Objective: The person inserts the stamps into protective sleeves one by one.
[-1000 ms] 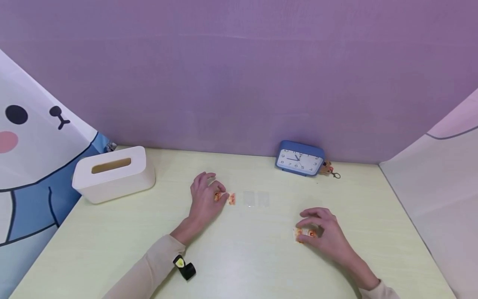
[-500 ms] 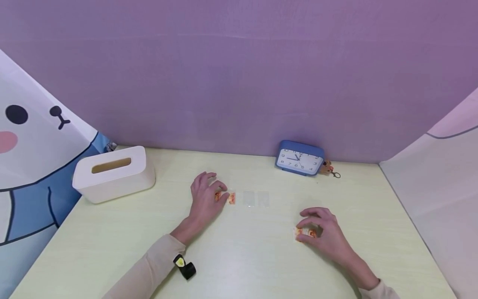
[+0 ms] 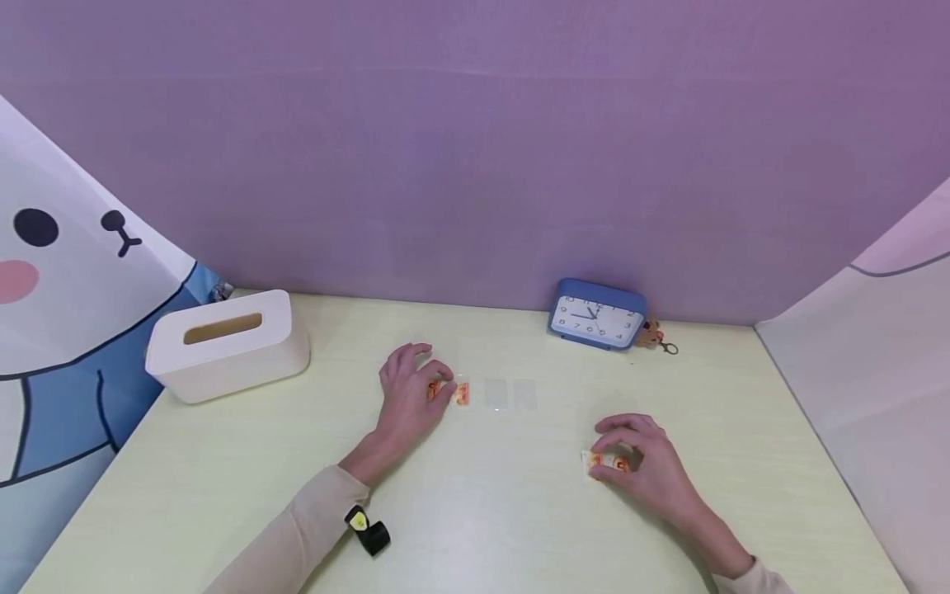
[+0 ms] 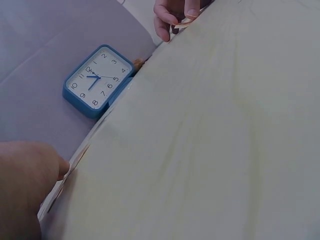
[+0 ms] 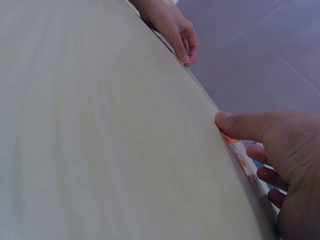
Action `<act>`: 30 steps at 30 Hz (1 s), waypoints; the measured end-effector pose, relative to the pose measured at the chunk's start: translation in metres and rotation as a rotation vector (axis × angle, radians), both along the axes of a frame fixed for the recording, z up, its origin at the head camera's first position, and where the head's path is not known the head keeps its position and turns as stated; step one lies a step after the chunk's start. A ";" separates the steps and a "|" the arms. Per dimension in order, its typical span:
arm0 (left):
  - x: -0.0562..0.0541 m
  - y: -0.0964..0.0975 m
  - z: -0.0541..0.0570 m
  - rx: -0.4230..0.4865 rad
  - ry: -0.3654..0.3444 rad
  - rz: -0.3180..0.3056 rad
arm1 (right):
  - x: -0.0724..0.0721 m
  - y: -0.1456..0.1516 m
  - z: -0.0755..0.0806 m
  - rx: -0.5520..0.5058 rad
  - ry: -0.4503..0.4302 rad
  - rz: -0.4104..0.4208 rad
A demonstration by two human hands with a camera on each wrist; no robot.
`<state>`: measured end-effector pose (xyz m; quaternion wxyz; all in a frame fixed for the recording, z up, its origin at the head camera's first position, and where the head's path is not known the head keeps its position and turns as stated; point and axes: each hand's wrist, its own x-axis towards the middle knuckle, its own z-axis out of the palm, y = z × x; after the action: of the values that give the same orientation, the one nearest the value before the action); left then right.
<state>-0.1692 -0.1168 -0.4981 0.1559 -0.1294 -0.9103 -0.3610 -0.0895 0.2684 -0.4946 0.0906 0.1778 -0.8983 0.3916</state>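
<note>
In the head view my left hand (image 3: 410, 398) rests on the table left of centre, thumb and index finger pinching a small flat orange-and-white printed piece (image 3: 462, 393). Part of that piece is hidden behind the fingers. To its right lie two small clear rectangles (image 3: 496, 394), side by side. My right hand (image 3: 647, 464), nearer the front, pinches a similar orange-and-white printed piece (image 3: 596, 464) between thumb and index finger. The right wrist view shows its thumb (image 5: 240, 125) on the edge of this piece, the other fingers curled beneath. Both pieces look thin and low against the tabletop.
A white tissue box (image 3: 245, 363) stands at the back left. At the back right, against the purple wall, leans a blue alarm clock (image 3: 596, 315) with a small brown keyring figure (image 3: 650, 333) beside it. A black strap (image 3: 367, 530) hangs at the left sleeve.
</note>
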 end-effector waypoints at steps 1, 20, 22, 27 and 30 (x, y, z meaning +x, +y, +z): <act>0.000 0.000 0.000 0.000 -0.002 -0.002 | 0.000 0.000 0.000 -0.003 0.013 0.003; 0.001 0.000 0.002 0.003 0.037 -0.009 | 0.000 0.000 0.002 -0.028 0.073 0.081; 0.001 0.000 0.002 0.003 0.027 -0.005 | -0.001 0.000 0.002 -0.042 0.093 0.110; 0.002 0.002 0.002 0.016 0.036 -0.015 | -0.001 -0.002 0.005 -0.069 0.099 0.064; 0.002 0.004 0.003 0.018 0.055 -0.027 | 0.001 -0.004 0.007 -0.077 0.074 0.013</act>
<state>-0.1667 -0.1131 -0.4953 0.1772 -0.1501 -0.9006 -0.3674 -0.0887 0.2649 -0.4875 0.1279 0.1945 -0.8774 0.4195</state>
